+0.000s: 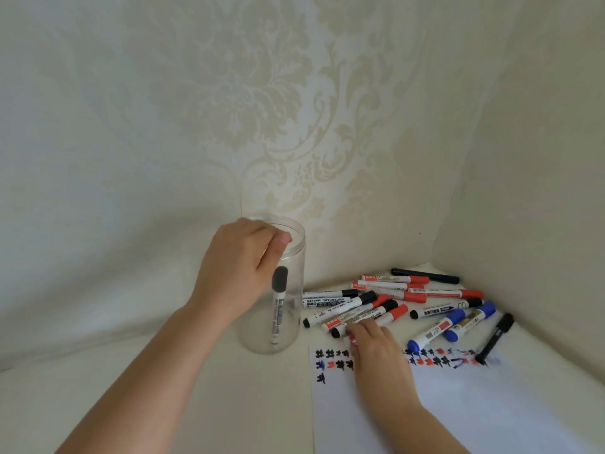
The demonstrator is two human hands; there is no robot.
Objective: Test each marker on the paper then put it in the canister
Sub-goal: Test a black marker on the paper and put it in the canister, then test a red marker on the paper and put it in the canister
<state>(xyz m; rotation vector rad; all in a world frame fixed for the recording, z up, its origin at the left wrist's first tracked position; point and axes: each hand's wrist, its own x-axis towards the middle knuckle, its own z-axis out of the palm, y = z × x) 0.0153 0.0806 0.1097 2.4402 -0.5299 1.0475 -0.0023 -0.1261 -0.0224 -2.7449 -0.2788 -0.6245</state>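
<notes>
A clear plastic canister [292, 326] stands open on the white table, left of the paper. My left hand [235, 273] grips its rim from the left, thumb over the edge. Inside it one black-capped marker [279, 306] stands upright. A white paper sheet [474, 407] lies at the front right, with rows of black, red and blue test marks [330, 358] along its top. My right hand [376, 352] lies palm down over the paper's top edge, fingertips closed on a marker [342, 330] at the near end of the pile.
Several red, black and blue capped markers [402, 294] lie in a loose pile behind the paper, in the corner. A thin black pen [496, 335] lies at the pile's right. Patterned walls close in behind and at the right.
</notes>
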